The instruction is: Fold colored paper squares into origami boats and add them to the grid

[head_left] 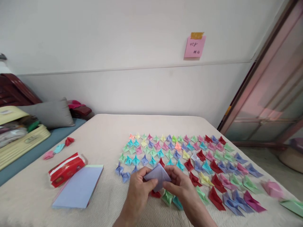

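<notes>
Both of my hands meet low in the middle of the view over a cream cloth-covered table (pixel 106 132). My left hand (pixel 138 189) and my right hand (pixel 181 186) pinch a partly folded lavender paper (pixel 157 176) between fingers and thumbs, holding it just above the table. Around and beyond the hands lie rows of small folded paper figures (pixel 180 151) in several colours. A few more, red and green, lie right under my hands.
A stack of flat coloured sheets (pixel 79 187), blue on top, lies at the left beside a red packet (pixel 66 168). Loose pink, blue and red figures (pixel 58 148) sit further left. A yellow box (pixel 22 142) and a grey pillow (pixel 50 113) are at far left. A pink note (pixel 194 46) is taped to the wall.
</notes>
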Motion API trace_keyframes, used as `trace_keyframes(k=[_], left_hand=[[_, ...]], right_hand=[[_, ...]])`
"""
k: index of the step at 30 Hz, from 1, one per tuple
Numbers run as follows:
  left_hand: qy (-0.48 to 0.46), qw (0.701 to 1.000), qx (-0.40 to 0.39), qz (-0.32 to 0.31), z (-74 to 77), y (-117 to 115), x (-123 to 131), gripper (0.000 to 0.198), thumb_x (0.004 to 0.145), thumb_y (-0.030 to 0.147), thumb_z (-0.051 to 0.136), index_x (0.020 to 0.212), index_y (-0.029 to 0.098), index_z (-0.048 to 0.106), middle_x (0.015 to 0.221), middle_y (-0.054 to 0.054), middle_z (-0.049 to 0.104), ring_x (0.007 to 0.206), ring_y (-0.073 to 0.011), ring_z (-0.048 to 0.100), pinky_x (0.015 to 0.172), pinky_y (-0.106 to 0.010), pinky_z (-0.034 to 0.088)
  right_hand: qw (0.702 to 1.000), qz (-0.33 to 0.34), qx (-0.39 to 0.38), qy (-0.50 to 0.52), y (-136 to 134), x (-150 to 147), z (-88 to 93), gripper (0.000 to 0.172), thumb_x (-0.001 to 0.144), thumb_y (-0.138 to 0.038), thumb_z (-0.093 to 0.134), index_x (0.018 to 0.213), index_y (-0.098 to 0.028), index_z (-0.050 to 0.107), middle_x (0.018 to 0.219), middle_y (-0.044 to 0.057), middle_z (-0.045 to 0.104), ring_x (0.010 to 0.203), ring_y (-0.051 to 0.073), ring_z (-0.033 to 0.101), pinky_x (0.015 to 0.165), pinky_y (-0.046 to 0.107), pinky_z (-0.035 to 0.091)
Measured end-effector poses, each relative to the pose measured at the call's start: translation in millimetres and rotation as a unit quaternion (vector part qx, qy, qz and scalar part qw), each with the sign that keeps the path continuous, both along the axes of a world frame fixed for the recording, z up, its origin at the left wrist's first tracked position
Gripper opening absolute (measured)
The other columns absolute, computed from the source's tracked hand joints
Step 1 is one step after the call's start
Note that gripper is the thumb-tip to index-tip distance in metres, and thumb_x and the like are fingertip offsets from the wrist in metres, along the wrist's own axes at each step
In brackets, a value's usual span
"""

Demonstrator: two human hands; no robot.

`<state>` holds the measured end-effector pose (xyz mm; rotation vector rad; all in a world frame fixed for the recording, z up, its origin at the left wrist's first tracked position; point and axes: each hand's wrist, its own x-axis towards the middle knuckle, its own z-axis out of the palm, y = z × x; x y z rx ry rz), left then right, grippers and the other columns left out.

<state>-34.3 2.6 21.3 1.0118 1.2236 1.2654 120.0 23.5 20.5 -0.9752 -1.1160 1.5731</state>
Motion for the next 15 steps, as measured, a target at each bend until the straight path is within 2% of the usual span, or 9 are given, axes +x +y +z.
trace_keyframes(k=[2,4,6,8,12,15], left_hand=[[0.041,0.999,0.024,0.014,1.5,0,1,0.007,0.064,0.015,0.073,0.066,0.014,0.067,0.052,0.005,0.051,0.05,-0.0086,0.044,0.047,-0.019,0.036],[-0.005,1.0,0.025,0.006,1.1,0,2,0.013,0.063,0.017,0.076,0.074,0.014,0.069,0.056,0.004,0.055,0.052,-0.0094,0.047,0.049,-0.019,0.038],[-0.094,0.995,0.003,-0.01,-0.8,0,2,0.02,0.065,0.022,0.078,0.081,0.014,0.068,0.061,0.003,0.06,0.052,-0.0105,0.051,0.05,-0.02,0.042],[-0.158,0.987,-0.02,-0.013,-2.2,1,1,0.019,0.069,0.026,0.078,0.078,0.014,0.066,0.06,0.002,0.061,0.048,-0.0102,0.051,0.046,-0.02,0.041],[-0.192,0.981,-0.024,0.028,0.6,0,-1,0.022,0.074,0.029,0.077,0.069,0.015,0.061,0.054,0.004,0.055,0.043,-0.0082,0.046,0.04,-0.018,0.038],[-0.216,0.976,-0.018,0.005,4.4,-1,0,0.02,0.077,0.033,0.076,0.081,0.017,0.065,0.061,0.003,0.059,0.047,-0.0089,0.05,0.043,-0.018,0.04]], right_hand=[[0.999,0.014,0.009,-0.031,3,1,-5.6,0.013,0.061,-0.022,0.077,0.068,-0.017,0.068,0.061,-0.002,0.058,0.061,0.015,0.051,0.059,0.026,0.038],[0.999,0.003,0.017,-0.042,4,2,-10.9,0.015,0.062,-0.026,0.077,0.059,-0.017,0.066,0.056,-0.003,0.054,0.057,0.013,0.047,0.057,0.026,0.035],[0.999,-0.003,0.012,-0.03,4,2,-14.4,0.016,0.063,-0.028,0.078,0.06,-0.017,0.067,0.057,-0.003,0.055,0.058,0.014,0.048,0.057,0.026,0.035],[1.0,0.014,0.001,-0.018,4,2,-15.8,0.018,0.063,-0.031,0.08,0.061,-0.017,0.067,0.056,-0.003,0.056,0.056,0.014,0.048,0.056,0.026,0.035],[1.0,0.023,-0.009,-0.013,2,0,-13.5,0.024,0.061,-0.035,0.082,0.058,-0.017,0.066,0.051,-0.004,0.053,0.05,0.011,0.044,0.051,0.024,0.031],[1.0,-0.007,-0.008,-0.005,2,0,-8.3,0.024,0.063,-0.033,0.081,0.058,-0.017,0.064,0.051,-0.004,0.052,0.051,0.011,0.044,0.051,0.024,0.031]])
